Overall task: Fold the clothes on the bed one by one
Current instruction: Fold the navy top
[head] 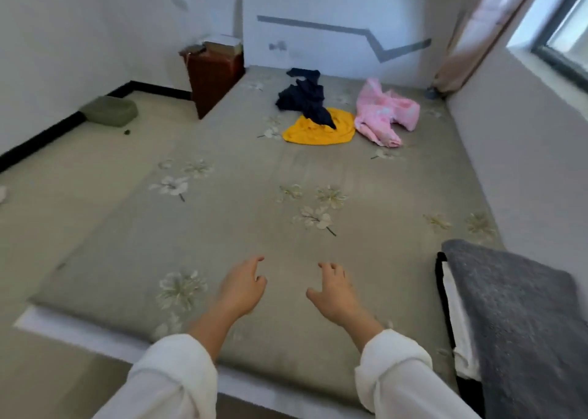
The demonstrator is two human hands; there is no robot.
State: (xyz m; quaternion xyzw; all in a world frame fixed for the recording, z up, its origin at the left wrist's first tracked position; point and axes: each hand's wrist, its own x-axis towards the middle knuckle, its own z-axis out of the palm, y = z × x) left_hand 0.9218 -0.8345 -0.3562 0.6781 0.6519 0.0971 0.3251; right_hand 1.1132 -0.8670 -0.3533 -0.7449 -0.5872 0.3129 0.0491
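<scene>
Both hands reach forward over the near edge of the bed (222, 227), the left hand (243, 286) and right hand (334, 291) each with fingers loosely spread and holding nothing. The clothes lie well apart from them, near the far wall: a dark navy garment (302, 95) draped partly over a yellow garment (318, 130), with a pink garment (385, 113) just beside them. Since the navy piece overlaps the yellow one, grabbing either carelessly would likely drag both together and tangle them. The long reach across the mattress could also mean a poor, one-handed grip, leaving the cloth bunched.
</scene>
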